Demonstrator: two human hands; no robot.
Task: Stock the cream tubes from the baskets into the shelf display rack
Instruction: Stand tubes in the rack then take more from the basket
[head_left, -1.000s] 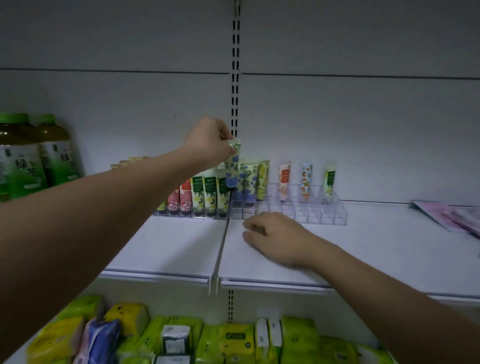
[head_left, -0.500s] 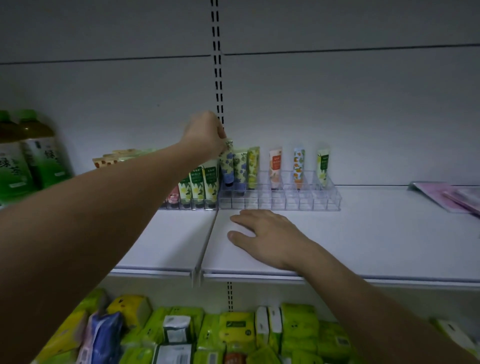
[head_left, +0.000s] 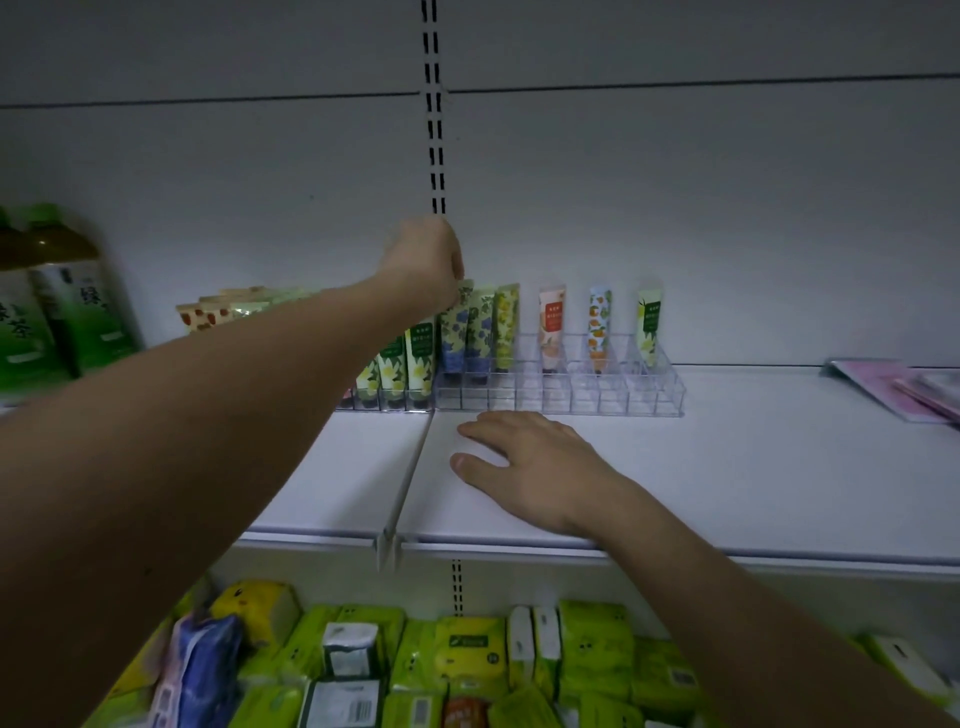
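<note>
My left hand (head_left: 423, 262) reaches to the back of the white shelf (head_left: 727, 467) and pinches the top of a blue-flowered cream tube (head_left: 453, 332), which stands upright in the back row of the clear display rack (head_left: 613, 397). Beside it stand a second blue-flowered tube (head_left: 480, 332) and a yellow tube (head_left: 506, 325). Further right, three separate tubes stand in the rack: orange-red (head_left: 550, 327), orange-patterned (head_left: 599, 325) and green (head_left: 648, 322). Several green-labelled tubes (head_left: 405, 361) fill the rack on the left, partly behind my forearm. My right hand (head_left: 524, 462) rests flat on the shelf in front of the rack.
Green tea bottles (head_left: 62, 306) stand at the far left of the shelf. Pink flat packets (head_left: 904, 387) lie at the far right. The shelf below holds several green and yellow tissue packs (head_left: 467, 654). No basket is in view.
The blue-flowered tube in my left hand has come down from above the rack into its slot. My right hand has stayed flat on the shelf. The camera view has shifted slightly.
</note>
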